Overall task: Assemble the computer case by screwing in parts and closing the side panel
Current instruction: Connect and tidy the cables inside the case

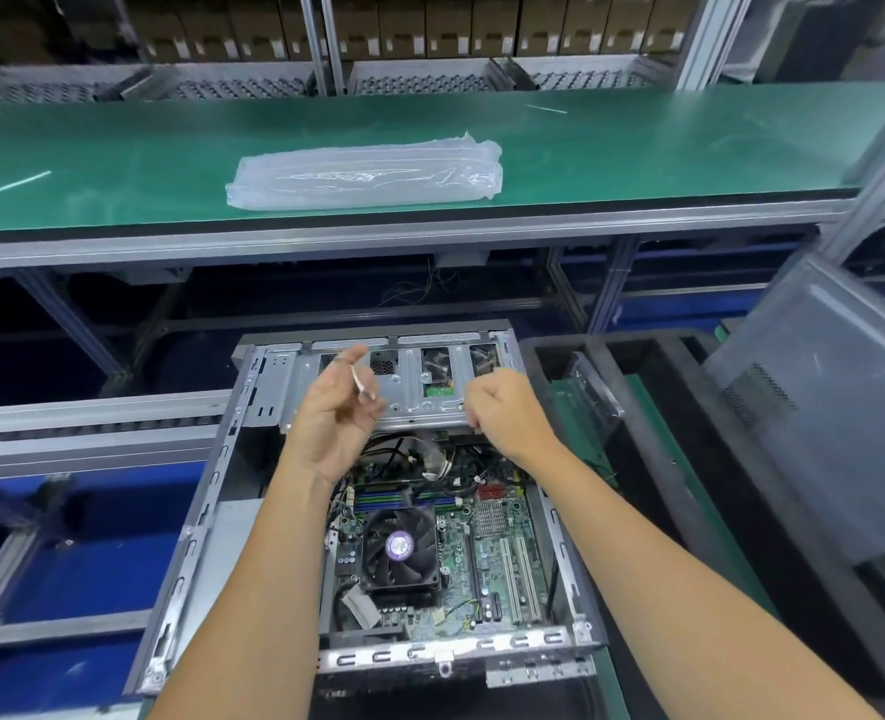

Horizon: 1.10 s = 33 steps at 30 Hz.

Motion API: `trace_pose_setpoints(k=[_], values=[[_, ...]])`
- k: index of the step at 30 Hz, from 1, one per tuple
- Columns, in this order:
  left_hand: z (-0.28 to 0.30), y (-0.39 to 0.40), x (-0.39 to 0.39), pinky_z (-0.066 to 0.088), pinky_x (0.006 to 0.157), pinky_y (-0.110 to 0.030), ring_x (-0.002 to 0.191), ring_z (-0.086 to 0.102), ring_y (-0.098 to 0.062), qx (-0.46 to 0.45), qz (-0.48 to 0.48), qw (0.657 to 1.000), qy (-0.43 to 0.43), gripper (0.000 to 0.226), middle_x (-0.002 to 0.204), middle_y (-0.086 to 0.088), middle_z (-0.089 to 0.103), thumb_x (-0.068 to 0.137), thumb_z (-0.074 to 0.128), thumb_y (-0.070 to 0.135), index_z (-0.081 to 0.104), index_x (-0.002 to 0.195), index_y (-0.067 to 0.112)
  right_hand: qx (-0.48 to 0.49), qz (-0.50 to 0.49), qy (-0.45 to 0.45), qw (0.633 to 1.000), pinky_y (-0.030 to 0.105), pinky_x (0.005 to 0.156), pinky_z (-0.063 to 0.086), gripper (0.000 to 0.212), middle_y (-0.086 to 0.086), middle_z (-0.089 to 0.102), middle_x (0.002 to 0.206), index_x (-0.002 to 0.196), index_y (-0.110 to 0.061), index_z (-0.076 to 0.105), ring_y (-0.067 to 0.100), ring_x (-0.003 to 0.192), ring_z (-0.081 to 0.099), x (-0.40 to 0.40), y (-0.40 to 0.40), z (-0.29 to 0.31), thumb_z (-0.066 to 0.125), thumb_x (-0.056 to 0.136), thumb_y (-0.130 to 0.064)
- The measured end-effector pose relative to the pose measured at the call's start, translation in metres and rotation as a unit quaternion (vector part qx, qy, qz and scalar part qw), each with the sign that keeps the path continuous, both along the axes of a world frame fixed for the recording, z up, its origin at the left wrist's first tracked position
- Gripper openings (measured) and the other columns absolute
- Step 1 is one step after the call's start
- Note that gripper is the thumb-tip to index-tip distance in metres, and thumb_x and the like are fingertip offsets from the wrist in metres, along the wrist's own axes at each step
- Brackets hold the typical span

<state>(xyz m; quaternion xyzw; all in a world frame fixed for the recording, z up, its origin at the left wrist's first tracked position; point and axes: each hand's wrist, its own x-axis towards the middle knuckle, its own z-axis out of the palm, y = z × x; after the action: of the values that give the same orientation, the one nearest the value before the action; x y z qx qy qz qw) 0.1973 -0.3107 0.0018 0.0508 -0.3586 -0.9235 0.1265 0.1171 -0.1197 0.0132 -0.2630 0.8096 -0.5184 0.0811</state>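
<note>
An open grey computer case (206,517) lies flat before me, its motherboard (487,543) and black CPU fan (399,545) exposed. A silver drive cage (414,387) spans the case's far end. My left hand (334,413) hovers over the cage's left part, palm turned toward me, and pinches a thin light-coloured strip between thumb and fingers. My right hand (505,410) is curled into a fist at the cage's near right edge; what it grips is hidden. A grey side panel (825,407) leans tilted at the right.
A green conveyor belt (118,163) runs across the back, carrying a clear plastic bag (365,174). A black tray (700,459) with a green mat sits right of the case. Aluminium frame rails cross at left. Loose cables (430,454) lie under the cage.
</note>
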Motion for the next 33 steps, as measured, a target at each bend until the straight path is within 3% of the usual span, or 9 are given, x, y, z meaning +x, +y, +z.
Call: trace_pose_setpoints(k=[3, 7, 10, 14, 17, 21, 33], values=[[0.000, 0.004, 0.001, 0.046, 0.057, -0.019, 0.054, 0.048, -0.009, -0.095, -0.107, 0.989, -0.025, 0.024, 0.062, 0.003, 0.052, 0.085, 0.058, 0.018, 0.054, 0.104, 0.006, -0.138, -0.060, -0.087, 0.985, 0.024, 0.048, 0.035, 0.022, 0.004, 0.046, 0.047, 0.046, -0.001, 0.052, 0.012, 0.045, 0.040, -0.004, 0.005, 0.004, 0.047, 0.068, -0.002], [0.004, 0.034, 0.001, 0.054, 0.062, -0.024, 0.067, 0.064, -0.018, -0.269, -0.249, 0.924, -0.108, 0.015, 0.074, -0.009, 0.066, 0.085, 0.062, 0.014, 0.059, 0.096, 0.003, -0.196, -0.107, -0.117, 0.968, 0.017, 0.042, 0.030, 0.017, -0.001, 0.049, 0.043, 0.048, -0.003, 0.055, 0.009, 0.039, 0.038, -0.005, 0.006, 0.006, 0.047, 0.062, -0.009], [0.001, 0.061, -0.002, 0.058, 0.057, -0.028, 0.060, 0.067, -0.020, -0.294, -0.244, 0.908, -0.171, 0.004, 0.070, -0.008, 0.067, 0.087, 0.062, 0.004, 0.060, 0.090, 0.002, -0.248, -0.139, -0.127, 0.950, 0.015, 0.040, 0.030, 0.018, -0.002, 0.049, 0.043, 0.046, -0.007, 0.053, 0.009, 0.037, 0.037, -0.006, 0.006, 0.005, 0.047, 0.063, -0.007], [-0.007, 0.081, -0.004, 0.050, 0.044, -0.024, 0.045, 0.061, -0.017, -0.350, -0.129, 0.903, -0.214, 0.007, 0.063, -0.010, 0.067, 0.083, 0.069, 0.002, 0.063, 0.079, 0.003, -0.255, -0.162, -0.104, 0.948, 0.019, 0.043, 0.033, 0.028, -0.004, 0.050, 0.044, 0.042, -0.016, 0.054, 0.007, 0.040, 0.040, -0.008, 0.004, 0.003, 0.046, 0.067, -0.005], [-0.012, 0.093, -0.003, 0.048, 0.045, -0.024, 0.044, 0.059, -0.017, -0.343, -0.053, 0.908, -0.235, 0.007, 0.060, -0.011, 0.066, 0.082, 0.072, 0.004, 0.066, 0.078, 0.002, -0.242, -0.161, -0.092, 0.952, 0.021, 0.047, 0.033, 0.043, -0.006, 0.050, 0.045, 0.041, -0.018, 0.053, 0.005, 0.042, 0.041, -0.010, 0.004, 0.000, 0.045, 0.076, 0.007], [-0.017, 0.102, -0.002, 0.048, 0.046, -0.024, 0.046, 0.060, -0.019, -0.302, 0.007, 0.912, -0.278, 0.012, 0.059, -0.012, 0.064, 0.081, 0.073, 0.006, 0.066, 0.074, -0.001, -0.227, -0.164, -0.081, 0.956, 0.022, 0.050, 0.035, 0.034, -0.004, 0.050, 0.045, 0.044, -0.014, 0.054, 0.006, 0.044, 0.042, -0.009, 0.004, 0.001, 0.046, 0.073, 0.001], [-0.017, 0.118, -0.001, 0.050, 0.048, -0.024, 0.046, 0.057, -0.018, -0.216, 0.015, 0.919, -0.330, 0.014, 0.056, -0.011, 0.063, 0.078, 0.075, 0.007, 0.066, 0.072, -0.001, -0.195, -0.158, -0.063, 0.966, 0.024, 0.052, 0.035, 0.037, 0.001, 0.050, 0.049, 0.047, -0.009, 0.055, 0.011, 0.047, 0.043, -0.011, 0.003, -0.002, 0.047, 0.079, 0.008]])
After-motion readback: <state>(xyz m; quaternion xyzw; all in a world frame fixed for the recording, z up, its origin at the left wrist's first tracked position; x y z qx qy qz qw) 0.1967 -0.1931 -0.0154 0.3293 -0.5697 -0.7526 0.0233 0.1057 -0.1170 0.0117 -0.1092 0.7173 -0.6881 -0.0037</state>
